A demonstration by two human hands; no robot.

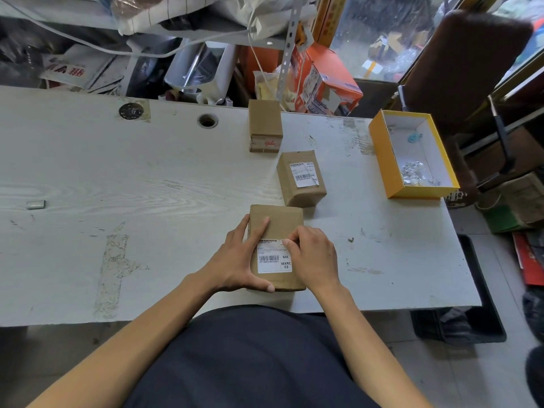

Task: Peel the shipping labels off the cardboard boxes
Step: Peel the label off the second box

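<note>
The right hand (pixel 316 256) has its fingertips curled down onto the upper right corner of the shipping label (pixel 274 256), picking at that edge; whether any of it has lifted yet is hidden under the fingers. The left hand (pixel 240 257) grips the nearest cardboard box (pixel 276 225) from its left side, fingers spread flat over the top and thumb hooked round the near end, steadying it. The label sits on the near half of the box top, its long axis running away from the person like the box's own, so the peel probably has to run from that far right corner toward the near left. The box lies close to the near edge of the surface (pixel 117 187), right of centre. Just beyond it a second box (pixel 300 179) carries its own label (pixel 303 174), and a third box (pixel 265 125) stands near the far edge. A yellow tray (pixel 382 154) holding crumpled scraps sits toward the right edge.
</note>
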